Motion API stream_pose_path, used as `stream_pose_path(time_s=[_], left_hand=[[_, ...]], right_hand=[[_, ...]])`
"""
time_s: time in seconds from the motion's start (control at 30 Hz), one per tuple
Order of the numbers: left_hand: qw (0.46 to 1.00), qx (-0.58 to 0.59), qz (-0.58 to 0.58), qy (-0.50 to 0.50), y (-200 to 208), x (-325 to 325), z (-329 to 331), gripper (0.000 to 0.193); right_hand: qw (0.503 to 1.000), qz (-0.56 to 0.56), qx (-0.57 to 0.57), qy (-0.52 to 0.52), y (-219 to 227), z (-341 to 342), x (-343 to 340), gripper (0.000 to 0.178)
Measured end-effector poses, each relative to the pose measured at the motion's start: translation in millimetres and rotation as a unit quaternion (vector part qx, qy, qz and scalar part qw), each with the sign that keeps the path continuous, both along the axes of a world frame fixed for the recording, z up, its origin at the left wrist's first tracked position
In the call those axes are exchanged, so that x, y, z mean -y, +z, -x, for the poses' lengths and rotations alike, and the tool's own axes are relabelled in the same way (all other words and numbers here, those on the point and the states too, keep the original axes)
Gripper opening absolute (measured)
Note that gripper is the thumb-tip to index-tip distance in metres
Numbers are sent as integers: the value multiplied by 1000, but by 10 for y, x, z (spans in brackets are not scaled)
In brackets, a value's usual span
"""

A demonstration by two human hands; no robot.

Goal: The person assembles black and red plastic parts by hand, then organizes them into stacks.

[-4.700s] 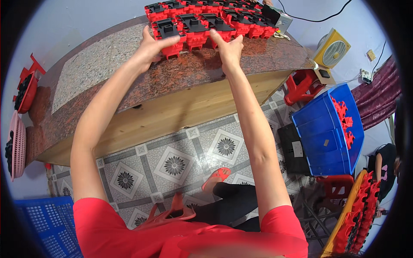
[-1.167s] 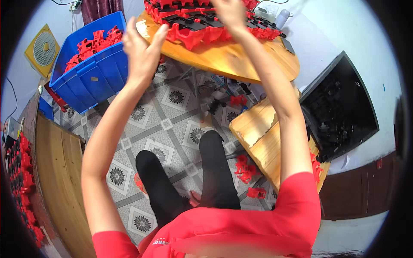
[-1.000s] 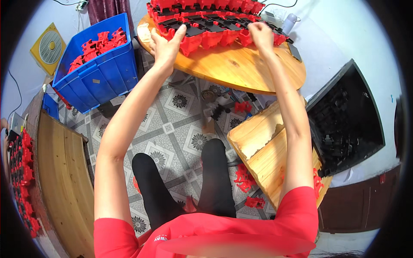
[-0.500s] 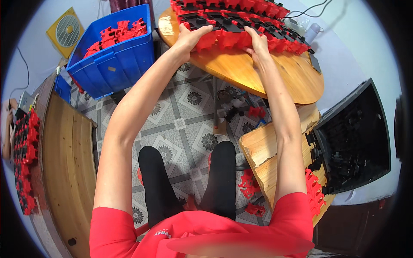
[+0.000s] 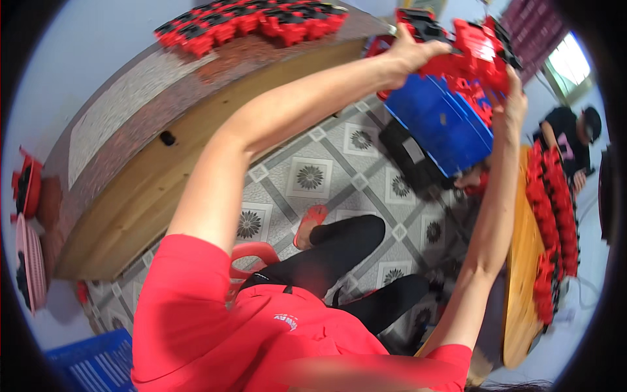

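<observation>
Both of my arms reach up to the top right of the head view. Between my hands is a small group of red-and-black plastic parts point(image 5: 475, 47), held up in front of the blue bin point(image 5: 434, 124). My left hand point(image 5: 413, 57) grips its left side, thumb stretched along the front. On the right side, my right hand point(image 5: 513, 101) is closed around the edge, its fingers partly hidden. Loose red plastic pieces point(image 5: 480, 104) show inside the bin, just below the held parts.
A long counter point(image 5: 124, 130) on the left carries a row of red-and-black parts point(image 5: 255, 23). More rows point(image 5: 552, 222) stand on the wooden table point(image 5: 519, 313) at right, with another person point(image 5: 568, 140) beyond. A black box point(image 5: 408, 157) sits below the bin; a red chair point(image 5: 251, 251) is behind my legs.
My view and body have turned left, from the wooden table toward the blue bin and counter. My hands have lifted a group of red-and-black parts off the table.
</observation>
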State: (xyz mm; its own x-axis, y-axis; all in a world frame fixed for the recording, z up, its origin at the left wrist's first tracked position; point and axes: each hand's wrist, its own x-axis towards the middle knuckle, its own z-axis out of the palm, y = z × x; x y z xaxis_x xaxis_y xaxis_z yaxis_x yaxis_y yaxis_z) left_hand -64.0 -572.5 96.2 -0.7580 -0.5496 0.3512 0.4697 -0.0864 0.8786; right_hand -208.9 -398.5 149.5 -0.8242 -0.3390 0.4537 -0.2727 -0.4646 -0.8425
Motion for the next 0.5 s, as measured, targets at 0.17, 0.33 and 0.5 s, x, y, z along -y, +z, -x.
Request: stream_pose_path(time_s=[0.17,0.33,0.5], left_hand=[[971,-44,18,236,-205,1392,-1645,94],[946,-22,-19,323,-323,1748,-2951,104],[932,2,8,361,-925,1880,-3287,99]], right_hand=[[977,22,25,213,-156,-1129,2072,35],[933,65,65,348,-603,-2137,3210,44],[909,27,161,383,-1415,-2562,3496,58]])
